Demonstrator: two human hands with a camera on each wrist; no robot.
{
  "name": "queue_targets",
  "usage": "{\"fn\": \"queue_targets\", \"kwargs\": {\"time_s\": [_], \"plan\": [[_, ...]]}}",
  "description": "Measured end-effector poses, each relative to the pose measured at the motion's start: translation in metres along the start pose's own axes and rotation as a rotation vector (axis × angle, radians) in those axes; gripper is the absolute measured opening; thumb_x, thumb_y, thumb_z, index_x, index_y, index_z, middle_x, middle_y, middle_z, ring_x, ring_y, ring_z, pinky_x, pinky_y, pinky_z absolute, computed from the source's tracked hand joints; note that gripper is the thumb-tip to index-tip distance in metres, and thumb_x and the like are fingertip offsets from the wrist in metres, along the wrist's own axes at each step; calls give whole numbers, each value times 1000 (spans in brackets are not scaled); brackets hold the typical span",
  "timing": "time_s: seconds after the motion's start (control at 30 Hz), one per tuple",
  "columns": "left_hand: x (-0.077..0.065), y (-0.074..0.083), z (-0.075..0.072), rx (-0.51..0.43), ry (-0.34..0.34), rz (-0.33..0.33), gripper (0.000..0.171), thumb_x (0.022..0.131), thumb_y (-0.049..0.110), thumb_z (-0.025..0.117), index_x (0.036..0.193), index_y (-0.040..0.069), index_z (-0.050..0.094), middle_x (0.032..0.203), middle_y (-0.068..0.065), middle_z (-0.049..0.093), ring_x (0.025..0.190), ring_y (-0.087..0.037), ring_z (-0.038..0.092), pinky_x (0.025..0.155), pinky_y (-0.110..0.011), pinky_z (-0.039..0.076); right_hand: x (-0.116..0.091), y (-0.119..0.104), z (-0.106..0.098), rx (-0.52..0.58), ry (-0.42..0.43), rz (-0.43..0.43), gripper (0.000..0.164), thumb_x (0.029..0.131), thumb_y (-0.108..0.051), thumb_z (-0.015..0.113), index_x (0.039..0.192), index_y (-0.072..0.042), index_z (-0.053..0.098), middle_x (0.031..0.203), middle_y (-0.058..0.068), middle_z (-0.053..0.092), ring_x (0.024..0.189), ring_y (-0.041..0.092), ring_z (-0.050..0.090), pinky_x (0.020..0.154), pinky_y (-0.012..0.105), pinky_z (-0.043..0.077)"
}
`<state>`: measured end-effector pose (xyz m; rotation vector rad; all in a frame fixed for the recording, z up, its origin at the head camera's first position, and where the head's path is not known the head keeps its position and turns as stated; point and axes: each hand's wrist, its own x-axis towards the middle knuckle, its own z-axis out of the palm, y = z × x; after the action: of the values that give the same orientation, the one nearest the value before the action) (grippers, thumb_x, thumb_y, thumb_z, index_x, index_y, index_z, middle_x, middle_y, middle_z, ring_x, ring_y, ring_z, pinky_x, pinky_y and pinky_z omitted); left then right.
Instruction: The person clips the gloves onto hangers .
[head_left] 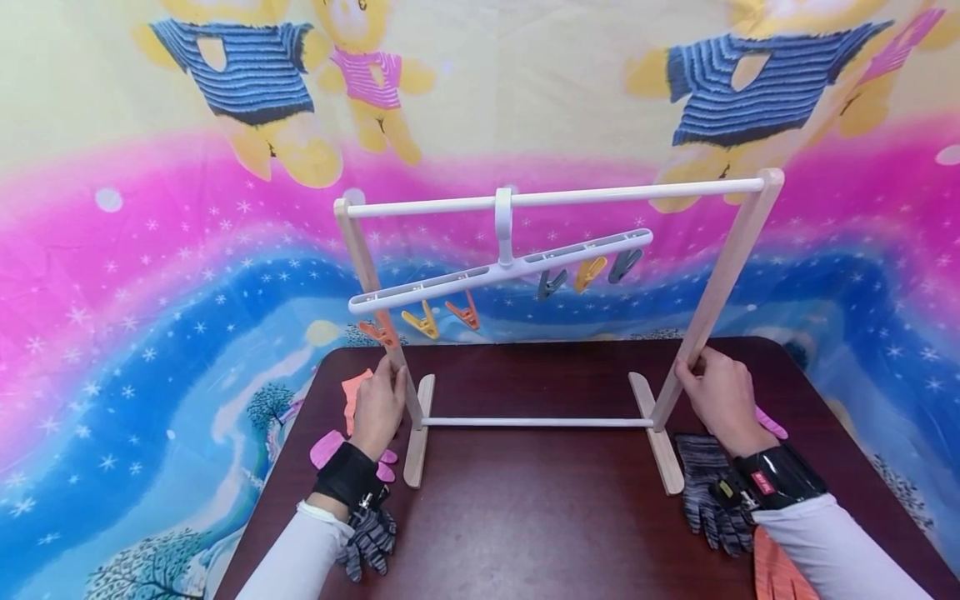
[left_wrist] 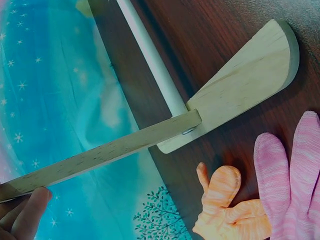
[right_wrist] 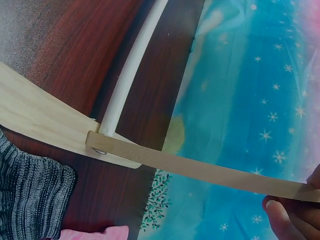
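A small drying rack (head_left: pixel 555 197) with wooden uprights and white rods stands on the table. My left hand (head_left: pixel 378 406) grips its left upright; in the left wrist view fingers (left_wrist: pixel 34 212) curl against the wood. The right upright is pinched by my right hand (head_left: pixel 718 396), whose fingertips (right_wrist: pixel 282 217) show in the right wrist view. From the top rod hangs a white clip hanger (head_left: pixel 504 271), tilted with its left end lower. Orange, yellow and grey clothespins (head_left: pixel 591 273) dangle beneath it, holding nothing.
Left of the rack lie an orange glove (head_left: pixel 352 398), a pink glove (head_left: pixel 326 448) and a grey-black glove (head_left: pixel 367 542). On the right are another grey-black glove (head_left: pixel 703 483), an orange glove (head_left: pixel 776 567) and a pink piece (head_left: pixel 772 423). A printed cloth (head_left: pixel 487 125) hangs behind the dark table (head_left: pixel 525 517).
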<state>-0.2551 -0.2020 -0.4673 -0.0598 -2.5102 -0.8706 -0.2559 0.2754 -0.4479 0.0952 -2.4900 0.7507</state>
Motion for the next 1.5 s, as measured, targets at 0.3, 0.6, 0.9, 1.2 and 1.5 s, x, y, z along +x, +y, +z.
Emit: {"fn": "queue_targets", "kwargs": {"time_s": [0.3,0.6,0.9,1.2,1.5], "plan": [[0,-2,-1,-19,-10,7,15,104,17,56,106,4,60,76,-15,68,61,-25,69,47,-29,49,-2,0,-2,13,2,-5,17,93,-10,66,91,7,68,78,29,71,61,38,68,42,27,33],[0,-1,-9,-34,-52,19,13,102,20,59,106,7,59,67,-7,61,43,-7,51,43,-24,41,-9,5,-2,-1,-8,-2,22,96,-19,63,97,3,68,80,29,72,63,41,68,42,28,29],[-9,-6,-8,-43,-23,17,35,101,19,61,134,6,59,106,-18,77,83,-28,76,62,-37,58,-16,3,-4,-7,2,-14,26,96,-22,65,103,3,69,72,24,72,62,42,67,44,33,36],[-22,-10,-9,33,14,2,30,99,21,61,125,6,68,102,-13,78,86,-29,75,74,-47,57,-30,-2,-8,-2,35,-7,35,95,-20,66,116,8,68,78,28,72,68,46,68,48,38,43],[-39,-13,-12,96,3,-39,25,98,24,61,116,11,72,104,-8,78,81,-29,71,66,-45,53,-47,-2,-8,-18,24,-14,33,93,-18,66,120,1,68,77,21,70,62,36,63,46,30,32]]}}
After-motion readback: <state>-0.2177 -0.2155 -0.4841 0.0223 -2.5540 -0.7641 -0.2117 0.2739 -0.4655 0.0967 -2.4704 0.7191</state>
